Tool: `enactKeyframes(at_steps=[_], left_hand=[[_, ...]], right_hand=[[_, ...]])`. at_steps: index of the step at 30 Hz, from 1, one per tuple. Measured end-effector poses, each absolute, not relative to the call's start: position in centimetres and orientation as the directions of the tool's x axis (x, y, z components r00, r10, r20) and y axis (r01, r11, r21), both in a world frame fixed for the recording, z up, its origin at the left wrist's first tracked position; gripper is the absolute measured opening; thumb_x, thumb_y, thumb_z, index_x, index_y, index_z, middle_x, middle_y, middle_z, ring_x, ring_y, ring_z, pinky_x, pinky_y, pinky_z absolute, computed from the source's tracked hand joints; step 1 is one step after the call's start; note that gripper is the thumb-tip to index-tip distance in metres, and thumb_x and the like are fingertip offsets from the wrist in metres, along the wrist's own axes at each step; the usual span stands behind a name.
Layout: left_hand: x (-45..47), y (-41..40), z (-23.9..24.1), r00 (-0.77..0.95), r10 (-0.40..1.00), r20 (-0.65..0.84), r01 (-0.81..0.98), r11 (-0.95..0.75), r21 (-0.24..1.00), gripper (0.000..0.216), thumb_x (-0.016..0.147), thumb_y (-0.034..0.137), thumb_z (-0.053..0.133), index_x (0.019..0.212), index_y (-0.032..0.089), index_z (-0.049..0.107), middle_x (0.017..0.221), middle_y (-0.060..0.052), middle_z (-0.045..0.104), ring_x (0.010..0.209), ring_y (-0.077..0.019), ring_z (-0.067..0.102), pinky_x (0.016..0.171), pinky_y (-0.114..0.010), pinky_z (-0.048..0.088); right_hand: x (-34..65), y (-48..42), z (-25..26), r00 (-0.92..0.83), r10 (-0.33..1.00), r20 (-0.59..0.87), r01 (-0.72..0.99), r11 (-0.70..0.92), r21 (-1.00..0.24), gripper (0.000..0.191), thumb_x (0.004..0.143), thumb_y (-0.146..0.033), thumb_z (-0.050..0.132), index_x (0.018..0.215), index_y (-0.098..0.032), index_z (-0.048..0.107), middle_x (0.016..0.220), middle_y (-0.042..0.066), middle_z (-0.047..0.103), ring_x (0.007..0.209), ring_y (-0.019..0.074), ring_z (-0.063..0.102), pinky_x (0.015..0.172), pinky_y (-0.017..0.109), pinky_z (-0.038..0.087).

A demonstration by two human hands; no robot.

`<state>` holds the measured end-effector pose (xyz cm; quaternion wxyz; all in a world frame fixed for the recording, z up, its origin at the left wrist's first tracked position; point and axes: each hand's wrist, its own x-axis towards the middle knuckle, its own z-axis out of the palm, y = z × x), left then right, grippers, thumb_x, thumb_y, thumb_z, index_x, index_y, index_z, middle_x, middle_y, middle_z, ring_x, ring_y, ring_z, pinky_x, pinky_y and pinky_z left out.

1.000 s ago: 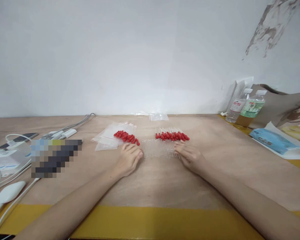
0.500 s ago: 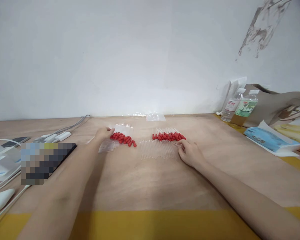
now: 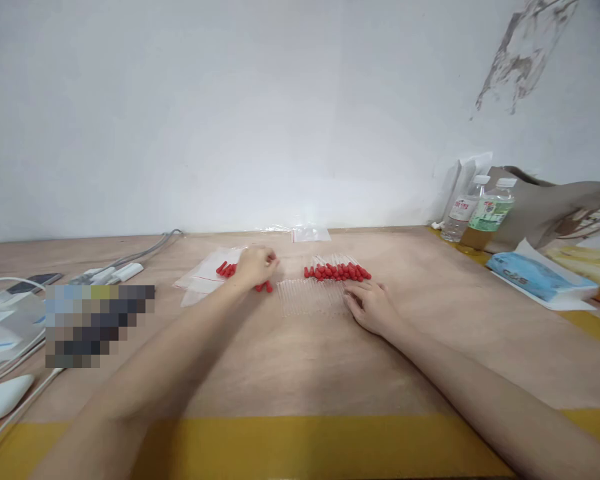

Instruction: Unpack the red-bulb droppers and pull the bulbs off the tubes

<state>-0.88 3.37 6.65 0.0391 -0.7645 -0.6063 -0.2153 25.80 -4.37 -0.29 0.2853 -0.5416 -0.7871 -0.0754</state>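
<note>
The fingers of the left hand (image 3: 254, 265) curl together over the loose red caps (image 3: 229, 269); if they pinch one, I cannot tell. The fingers of the right hand (image 3: 371, 305) lie flat, slightly apart, on the row of clear tubes (image 3: 307, 297). Just beyond them lie the capped tubes (image 3: 336, 271), on the tabletop (image 3: 300, 360).

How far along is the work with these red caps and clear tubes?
Done: a row of tubes with red caps lies at the back. In hand: the left hand is over the loose red caps; the right hand rests at the uncapped clear tubes. Left: those tubes.
</note>
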Motion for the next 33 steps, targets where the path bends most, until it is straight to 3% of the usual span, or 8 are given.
enactKeyframes(at_steps=[4, 9, 17, 20, 25, 28, 30, 33], left_hand=[[4.8, 3.4, 5.4, 0.254, 0.915, 0.313, 0.917, -0.33, 0.222, 0.027, 0.074, 0.043, 0.05, 0.074, 0.02, 0.063, 0.083, -0.004, 0.065, 0.083, -0.0188, 0.058, 0.077, -0.027, 0.04], [9.0, 4.3, 5.0, 0.172, 0.971, 0.165, 0.936, -0.214, 0.281, 0.038, 0.071, 0.052, 0.048, 0.07, 0.017, 0.063, 0.074, -0.008, 0.066, 0.075, -0.0227, 0.06, 0.069, -0.03, 0.042], [9.5, 5.2, 5.5, 0.091, 0.995, 0.041, 0.929, -0.099, 0.357, 0.027, 0.071, 0.037, 0.049, 0.066, 0.014, 0.062, 0.064, -0.009, 0.064, 0.063, -0.0225, 0.06, 0.057, -0.028, 0.039], [8.6, 4.5, 5.8, 0.09, 0.992, 0.092, 0.911, -0.12, 0.394, 0.029, 0.076, 0.036, 0.043, 0.065, 0.014, 0.059, 0.061, -0.007, 0.061, 0.058, -0.0195, 0.057, 0.054, -0.027, 0.037], [4.9, 0.0, 5.1, 0.162, 0.939, 0.303, 0.867, -0.282, 0.411, 0.022, 0.082, 0.035, 0.039, 0.082, 0.018, 0.052, 0.077, -0.002, 0.06, 0.07, -0.0149, 0.054, 0.063, -0.025, 0.038], [1.9, -3.3, 3.3, 0.376, 0.742, 0.555, 0.79, -0.57, 0.227, 0.019, 0.084, 0.034, 0.041, 0.079, 0.018, 0.049, 0.077, -0.003, 0.058, 0.075, -0.0163, 0.052, 0.071, -0.03, 0.036], [0.4, -5.0, 2.0, 0.459, 0.657, 0.599, 0.756, -0.642, 0.125, 0.017, 0.084, 0.031, 0.042, 0.077, 0.017, 0.049, 0.075, -0.002, 0.057, 0.074, -0.0164, 0.051, 0.072, -0.031, 0.034], [-0.7, -6.3, 0.8, 0.494, 0.6, 0.629, 0.727, -0.682, 0.08, 0.014, 0.084, 0.029, 0.045, 0.078, 0.017, 0.049, 0.072, -0.002, 0.056, 0.072, -0.0153, 0.05, 0.072, -0.031, 0.033]], right_hand=[[25.9, -4.5, -0.2, -0.274, 0.833, 0.481, 0.9, 0.399, -0.178, 0.028, 0.086, -0.035, 0.038, 0.084, -0.021, 0.062, 0.094, 0.004, 0.064, 0.088, 0.0185, 0.052, 0.079, 0.033, 0.027], [25.9, -4.3, -0.4, -0.288, 0.824, 0.489, 0.897, 0.41, -0.163, 0.03, 0.088, -0.037, 0.035, 0.096, -0.022, 0.06, 0.103, 0.005, 0.061, 0.095, 0.0183, 0.051, 0.083, 0.034, 0.028], [26.1, -4.1, -0.5, -0.242, 0.844, 0.478, 0.885, 0.394, -0.247, 0.03, 0.087, -0.037, 0.035, 0.096, -0.022, 0.06, 0.097, 0.004, 0.063, 0.095, 0.019, 0.052, 0.086, 0.037, 0.029], [26.1, -4.0, -0.6, -0.222, 0.842, 0.492, 0.874, 0.396, -0.283, 0.029, 0.087, -0.036, 0.037, 0.097, -0.021, 0.06, 0.096, 0.005, 0.063, 0.094, 0.0199, 0.053, 0.086, 0.039, 0.032], [26.3, -3.6, -0.7, -0.136, 0.741, 0.658, 0.83, 0.448, -0.333, 0.037, 0.083, -0.037, 0.042, 0.112, -0.016, 0.051, 0.108, 0.012, 0.055, 0.104, 0.0228, 0.049, 0.086, 0.039, 0.039], [26.0, -3.9, -0.6, -0.161, 0.64, 0.751, 0.768, 0.559, -0.312, 0.044, 0.082, -0.036, 0.044, 0.121, -0.014, 0.044, 0.116, 0.014, 0.049, 0.11, 0.0222, 0.045, 0.091, 0.038, 0.039], [25.5, -4.3, -0.5, -0.248, 0.594, 0.765, 0.72, 0.642, -0.265, 0.045, 0.083, -0.035, 0.045, 0.123, -0.016, 0.042, 0.118, 0.012, 0.049, 0.112, 0.021, 0.045, 0.094, 0.038, 0.039], [24.2, -5.3, -0.3, -0.413, 0.531, 0.739, 0.659, 0.735, -0.16, 0.038, 0.084, -0.031, 0.044, 0.12, -0.018, 0.046, 0.115, 0.01, 0.054, 0.113, 0.0208, 0.045, 0.098, 0.042, 0.035]])
